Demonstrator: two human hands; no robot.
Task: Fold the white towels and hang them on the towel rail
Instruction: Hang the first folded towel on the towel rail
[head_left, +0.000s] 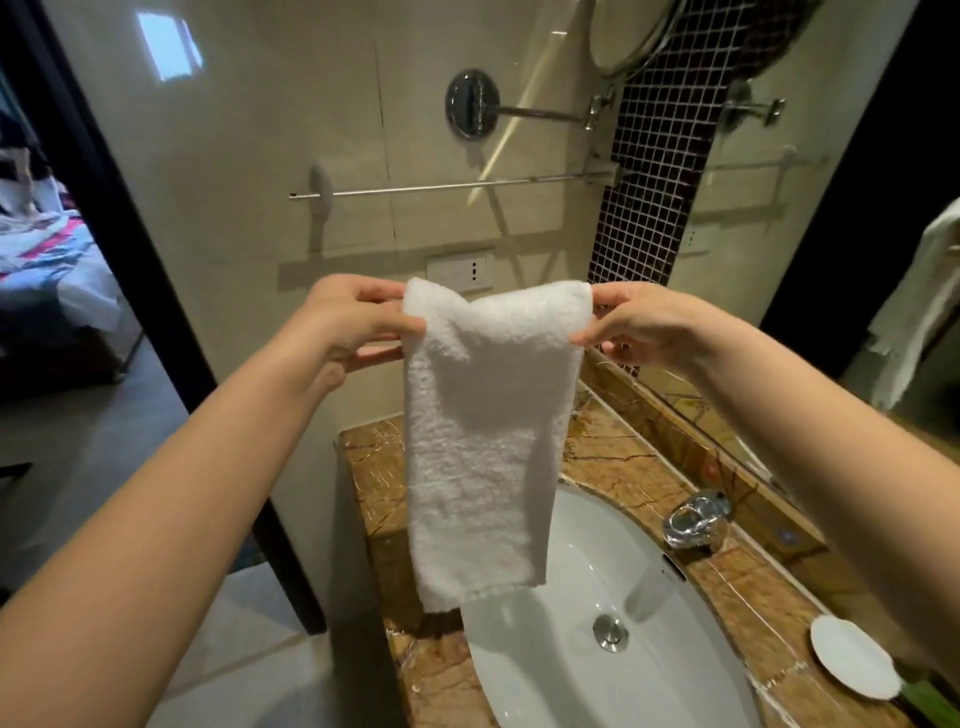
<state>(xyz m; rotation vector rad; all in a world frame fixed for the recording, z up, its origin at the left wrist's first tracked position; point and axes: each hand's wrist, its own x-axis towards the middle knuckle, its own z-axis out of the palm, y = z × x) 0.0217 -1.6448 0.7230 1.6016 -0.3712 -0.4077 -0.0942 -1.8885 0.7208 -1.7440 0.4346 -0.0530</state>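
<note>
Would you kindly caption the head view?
Both hands, left and right, hold a folded white towel below the empty rail.

The white towel (483, 441) is thick terry cloth with a rough, looped, matt pile. The towel rail (447, 186), faucet (693, 519) and sink drain (610, 631) are polished metal with a bright, reflective finish. The sink (597, 675) is smooth, glossy white ceramic, set in a countertop (613, 457) of veined brown polished stone.

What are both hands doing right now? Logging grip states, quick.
Left hand: closed, pinching the top left corner of the white towel.
Right hand: closed, pinching the towel's top right corner.
</note>
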